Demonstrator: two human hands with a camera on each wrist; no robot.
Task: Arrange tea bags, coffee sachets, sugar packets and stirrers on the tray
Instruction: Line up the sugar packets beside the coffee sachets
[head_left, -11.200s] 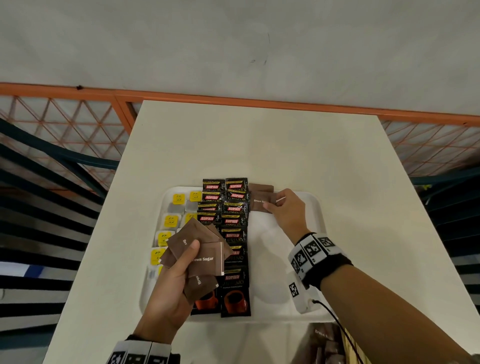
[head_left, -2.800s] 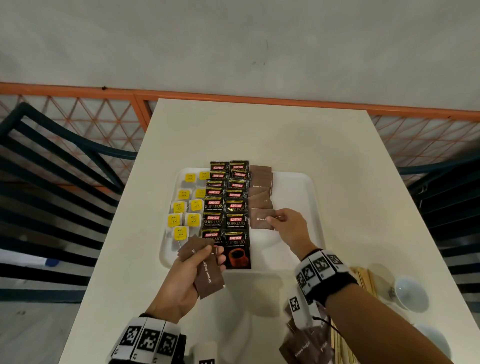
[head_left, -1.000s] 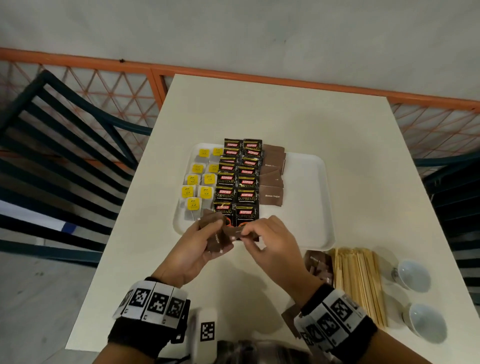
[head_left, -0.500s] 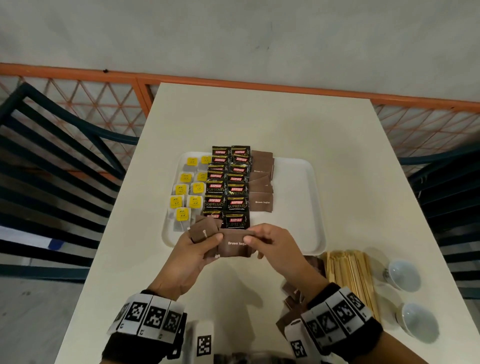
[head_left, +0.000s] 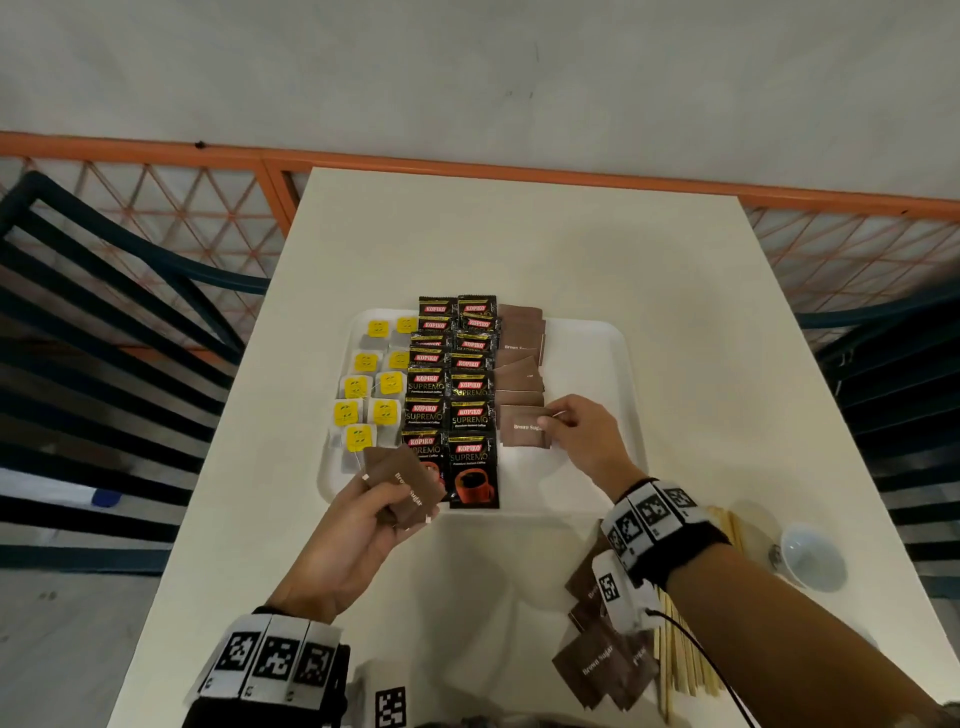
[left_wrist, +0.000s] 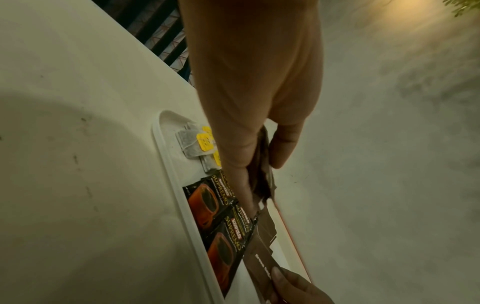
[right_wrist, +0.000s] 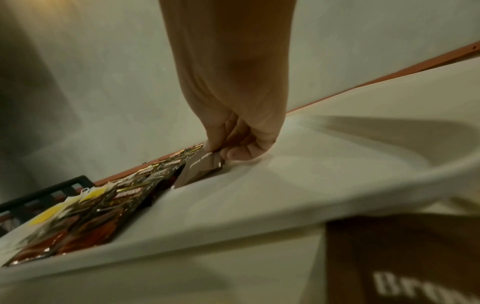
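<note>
Pinching one brown sugar packet (head_left: 524, 427) in my right hand (head_left: 584, 435) at the frame-centre row on the tray (head_left: 597, 364), left hand (head_left: 358, 525) gripping spares (head_left: 402, 484), I risk nudging the overlapped packets crooked.

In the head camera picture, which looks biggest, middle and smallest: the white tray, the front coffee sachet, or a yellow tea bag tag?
1. White tray
2. Front coffee sachet
3. Yellow tea bag tag
</note>
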